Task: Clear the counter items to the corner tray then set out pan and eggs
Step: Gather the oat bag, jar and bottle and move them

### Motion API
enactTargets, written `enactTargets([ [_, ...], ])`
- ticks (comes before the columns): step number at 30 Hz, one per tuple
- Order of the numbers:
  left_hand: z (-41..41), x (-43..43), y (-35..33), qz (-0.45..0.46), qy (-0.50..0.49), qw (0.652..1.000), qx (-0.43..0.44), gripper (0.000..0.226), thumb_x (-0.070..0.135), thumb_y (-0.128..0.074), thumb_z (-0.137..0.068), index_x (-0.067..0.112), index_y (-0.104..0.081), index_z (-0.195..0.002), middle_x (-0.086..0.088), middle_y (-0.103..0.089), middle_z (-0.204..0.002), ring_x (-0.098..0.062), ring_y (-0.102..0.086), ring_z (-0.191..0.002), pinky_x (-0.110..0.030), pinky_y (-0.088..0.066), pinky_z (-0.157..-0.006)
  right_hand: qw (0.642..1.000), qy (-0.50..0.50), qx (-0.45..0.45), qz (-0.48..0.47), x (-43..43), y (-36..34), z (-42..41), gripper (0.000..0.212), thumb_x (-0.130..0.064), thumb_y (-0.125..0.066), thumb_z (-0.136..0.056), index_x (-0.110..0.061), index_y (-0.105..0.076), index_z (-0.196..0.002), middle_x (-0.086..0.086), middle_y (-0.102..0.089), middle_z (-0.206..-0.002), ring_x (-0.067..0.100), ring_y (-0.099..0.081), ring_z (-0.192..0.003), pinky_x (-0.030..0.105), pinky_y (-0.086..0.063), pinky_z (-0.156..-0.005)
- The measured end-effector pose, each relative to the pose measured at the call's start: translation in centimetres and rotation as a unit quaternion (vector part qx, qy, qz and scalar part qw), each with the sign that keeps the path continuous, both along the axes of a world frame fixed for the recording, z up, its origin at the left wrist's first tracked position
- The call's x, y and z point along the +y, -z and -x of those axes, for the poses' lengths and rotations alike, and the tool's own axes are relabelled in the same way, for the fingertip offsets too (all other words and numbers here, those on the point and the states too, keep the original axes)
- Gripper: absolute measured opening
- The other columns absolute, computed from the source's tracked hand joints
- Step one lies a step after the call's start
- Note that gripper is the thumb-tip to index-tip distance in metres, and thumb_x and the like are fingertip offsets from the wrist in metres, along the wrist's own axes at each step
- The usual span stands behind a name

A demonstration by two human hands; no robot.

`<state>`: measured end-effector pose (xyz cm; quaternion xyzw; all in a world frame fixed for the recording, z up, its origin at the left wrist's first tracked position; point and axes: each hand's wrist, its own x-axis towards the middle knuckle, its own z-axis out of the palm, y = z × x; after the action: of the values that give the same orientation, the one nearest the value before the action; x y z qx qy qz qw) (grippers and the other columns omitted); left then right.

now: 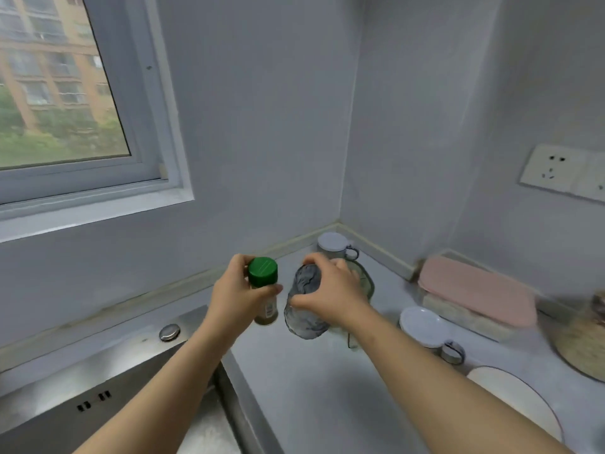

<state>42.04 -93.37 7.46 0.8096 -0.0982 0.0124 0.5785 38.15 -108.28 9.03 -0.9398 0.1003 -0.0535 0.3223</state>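
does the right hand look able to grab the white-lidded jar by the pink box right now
Probably not yet: the right hand grips the clear glass. The white-lidded jar sits nearby with nothing between, so it looks reachable once the glass is down.

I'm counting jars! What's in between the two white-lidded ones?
In the head view, the edge of the dark-rimmed tray and some bare counter lie between the corner jar and the nearer jar.

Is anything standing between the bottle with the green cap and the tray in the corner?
Yes: the right hand with its clear container is between the green-capped bottle, held in the left hand, and the tray. No other thing visibly blocks it.
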Motion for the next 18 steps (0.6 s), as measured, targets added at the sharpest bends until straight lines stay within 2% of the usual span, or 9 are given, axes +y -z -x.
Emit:
enactTargets([
  [4, 3.4, -3.4, -1.1, 0.003, 0.087, 0.996, 0.004, 0.038, 0.010, -0.076, -0.073, 0.032, -0.048, -0.085, 0.003, -0.063, -0.095, -0.021, -0.061, -0.092, -0.035, -0.052, -0.077, 0.996, 0.082, -0.005, -0.025, -2.8, 0.0, 5.7, 0.054, -0.035, -0.067, -0.071, -0.041, -0.043, -0.119, -0.002, -0.037, -0.120, 0.025, -0.035, -0.119, 0.040, -0.040, -0.098],
  [7, 6.1, -6.5, -1.3, -0.011, 0.144, 0.990, 0.013, 0.039, 0.013, -0.077, -0.071, 0.025, -0.052, -0.098, 0.001, -0.064, -0.098, -0.023, -0.062, -0.095, -0.043, -0.052, -0.085, 0.989, 0.143, -0.006, -0.036, -4.8, -0.1, 10.3, 0.053, -0.035, -0.067, -0.069, -0.043, -0.045, -0.116, -0.006, -0.033, -0.108, 0.024, -0.037, -0.117, 0.040, -0.041, -0.098],
  [11, 11.8, -12.3, -1.6, -0.006, 0.253, 0.967, 0.015, 0.040, 0.012, -0.077, -0.073, 0.023, -0.051, -0.102, 0.001, -0.064, -0.098, -0.018, -0.060, -0.093, -0.031, -0.048, -0.079, 0.968, 0.250, -0.016, -0.031, -8.6, -0.5, 18.2, 0.054, -0.033, -0.068, -0.069, -0.042, -0.045, -0.117, -0.005, -0.033, -0.105, 0.025, -0.037, -0.117, 0.037, -0.040, -0.097],
  [15, 18.6, -17.2, -1.6, -0.015, 0.341, 0.940, 0.005, 0.038, 0.009, -0.077, -0.072, 0.027, -0.050, -0.092, 0.000, -0.064, -0.096, -0.023, -0.061, -0.096, -0.039, -0.051, -0.087, 0.943, 0.330, -0.025, -0.034, -11.5, -0.4, 26.6, 0.057, -0.035, -0.069, -0.069, -0.041, -0.043, -0.120, -0.002, -0.037, -0.108, 0.026, -0.038, -0.116, 0.041, -0.040, -0.099],
  [18, 25.8, -20.5, -1.5, -0.026, 0.406, 0.913, -0.005, 0.038, 0.012, -0.077, -0.073, 0.024, -0.049, -0.095, 0.000, -0.063, -0.096, -0.022, -0.059, -0.093, -0.032, -0.047, -0.081, 0.918, 0.396, -0.026, -0.027, -13.2, 0.1, 34.7, 0.058, -0.036, -0.069, -0.069, -0.042, -0.042, -0.120, -0.002, -0.037, -0.111, 0.026, -0.037, -0.117, 0.041, -0.041, -0.098],
])
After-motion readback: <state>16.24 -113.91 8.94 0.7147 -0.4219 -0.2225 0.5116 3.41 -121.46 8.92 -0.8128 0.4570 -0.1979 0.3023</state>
